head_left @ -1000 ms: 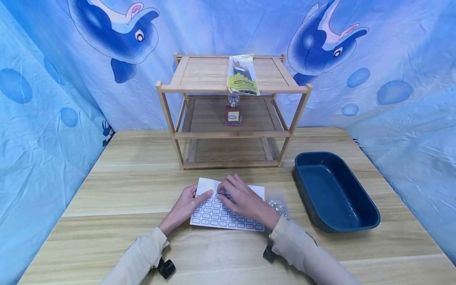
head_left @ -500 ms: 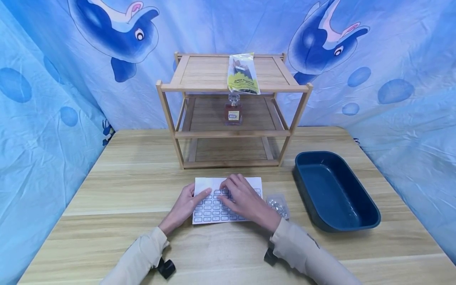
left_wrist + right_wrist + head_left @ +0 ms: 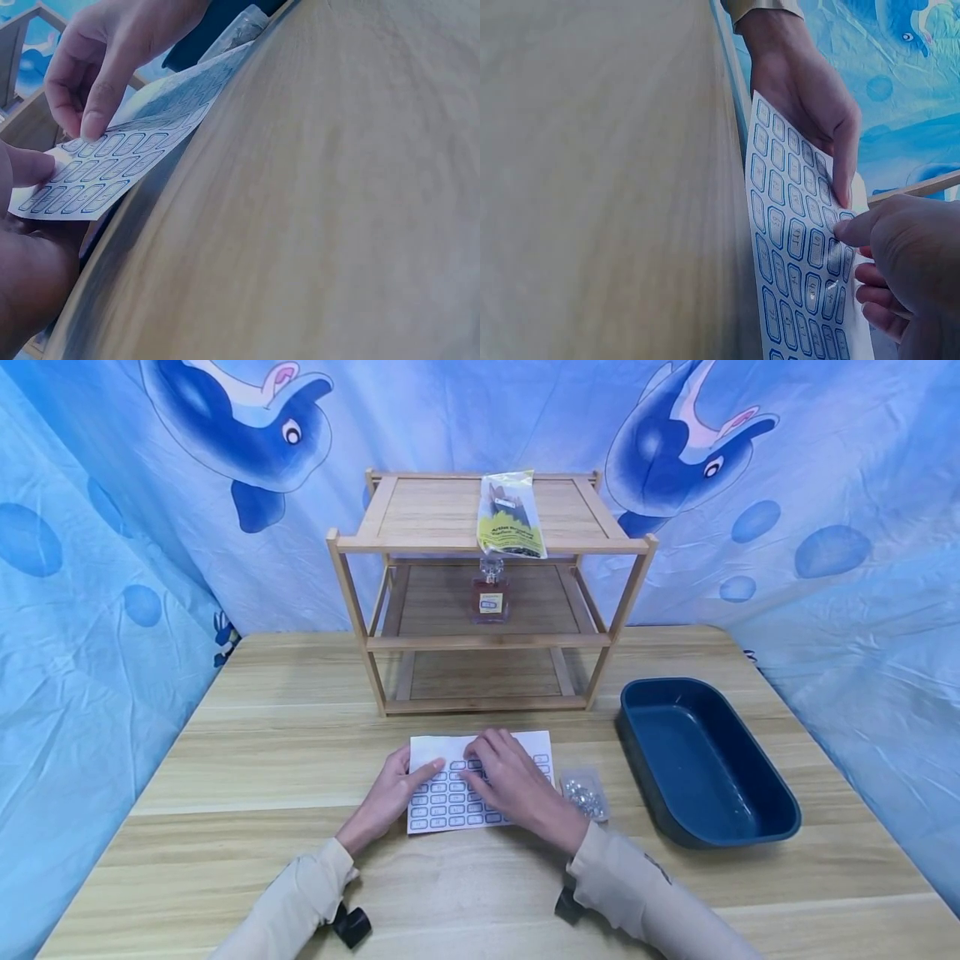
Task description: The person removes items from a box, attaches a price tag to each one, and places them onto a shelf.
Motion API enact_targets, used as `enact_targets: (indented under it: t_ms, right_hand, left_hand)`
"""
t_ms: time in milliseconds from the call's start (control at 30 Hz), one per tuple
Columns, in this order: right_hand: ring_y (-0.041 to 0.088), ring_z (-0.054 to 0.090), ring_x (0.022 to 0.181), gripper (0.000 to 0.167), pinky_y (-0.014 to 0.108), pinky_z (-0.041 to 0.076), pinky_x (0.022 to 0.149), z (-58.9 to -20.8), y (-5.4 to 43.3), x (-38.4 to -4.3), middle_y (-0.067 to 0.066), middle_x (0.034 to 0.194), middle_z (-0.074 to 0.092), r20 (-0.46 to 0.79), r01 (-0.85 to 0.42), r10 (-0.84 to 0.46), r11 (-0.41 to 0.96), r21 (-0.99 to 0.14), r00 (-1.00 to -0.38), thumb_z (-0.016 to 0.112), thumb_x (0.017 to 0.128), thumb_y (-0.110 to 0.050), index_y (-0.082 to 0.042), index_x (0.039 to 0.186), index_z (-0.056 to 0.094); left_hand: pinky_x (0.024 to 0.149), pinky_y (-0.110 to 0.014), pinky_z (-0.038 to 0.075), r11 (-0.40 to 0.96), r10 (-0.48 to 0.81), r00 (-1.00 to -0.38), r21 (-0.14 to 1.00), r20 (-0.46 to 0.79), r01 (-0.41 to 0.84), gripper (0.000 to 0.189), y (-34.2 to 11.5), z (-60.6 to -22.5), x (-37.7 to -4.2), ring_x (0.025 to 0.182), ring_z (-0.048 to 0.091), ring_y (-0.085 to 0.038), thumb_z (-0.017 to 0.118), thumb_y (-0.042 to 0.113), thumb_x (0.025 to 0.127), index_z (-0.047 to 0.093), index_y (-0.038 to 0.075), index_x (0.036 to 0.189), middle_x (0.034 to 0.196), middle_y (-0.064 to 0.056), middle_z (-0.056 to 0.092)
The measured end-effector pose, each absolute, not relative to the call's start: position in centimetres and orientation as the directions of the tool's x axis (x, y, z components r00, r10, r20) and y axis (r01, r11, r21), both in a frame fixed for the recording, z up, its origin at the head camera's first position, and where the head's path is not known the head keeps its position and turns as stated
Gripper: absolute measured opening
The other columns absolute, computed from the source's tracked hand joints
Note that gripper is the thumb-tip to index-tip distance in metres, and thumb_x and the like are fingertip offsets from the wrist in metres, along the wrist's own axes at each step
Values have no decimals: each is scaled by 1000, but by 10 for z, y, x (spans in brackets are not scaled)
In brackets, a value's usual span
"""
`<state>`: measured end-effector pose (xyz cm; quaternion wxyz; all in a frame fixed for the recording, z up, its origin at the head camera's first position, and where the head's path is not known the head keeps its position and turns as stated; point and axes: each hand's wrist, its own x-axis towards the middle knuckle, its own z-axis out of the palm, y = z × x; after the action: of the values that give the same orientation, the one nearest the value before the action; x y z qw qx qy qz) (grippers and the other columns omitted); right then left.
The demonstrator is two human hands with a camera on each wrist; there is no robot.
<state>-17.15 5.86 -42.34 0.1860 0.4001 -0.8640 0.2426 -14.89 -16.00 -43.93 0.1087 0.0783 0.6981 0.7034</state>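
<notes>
A white sheet of labels point(image 3: 450, 802), printed with rows of blue-outlined, rounded boxes, is held slightly tilted above the table. My left hand point(image 3: 390, 789) grips its left edge, thumb on top and fingers underneath. Over the upper middle of the sheet, my right hand point(image 3: 513, 781) has its fingers bent and its thumb touching the labels. In the right wrist view the right thumb point(image 3: 855, 227) lies on one label, near the tip of the left thumb point(image 3: 845, 172). Whether a label is pinched between the right fingertips cannot be made out.
A clear bag of small shiny pieces point(image 3: 585, 797) lies right of the sheet. Further right stands a dark blue basin point(image 3: 705, 760). Behind is a wooden shelf rack point(image 3: 491, 643), with a yellow-and-clear packet point(image 3: 512, 522) on top and a perfume bottle point(image 3: 491, 597) below.
The sheet has shifted slightly left and turned, its lower right edge now higher. Both hands have stayed nearly in place, and the right thumb and fingers remain at the labels.
</notes>
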Motion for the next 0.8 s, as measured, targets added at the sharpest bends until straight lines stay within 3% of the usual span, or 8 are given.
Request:
enact_targets:
  t_ms: [500,800]
  right_hand:
    - [22,61,96,22,34,54,87,-427,56,-170,6,102,65,568,-792,-592,578,-195,-572,80,91,-16,-4,104,67]
    - [23,61,98,22,36,54,89,-428,56,-168,7,102,64,549,-779,-581,581,-236,-601,78,93,-14,-3,105,64]
  left_hand:
    - [78,-33,61,-45,215,-975,997,-47,-58,38,-154,-440,-147,86,74,-18,57,4,103,48,-13,135,107,-23,72]
    - [79,-34,61,-15,221,-975,999,-36,-40,38,-155,-441,-147,88,74,-20,58,5,103,49,-13,135,110,-26,71]
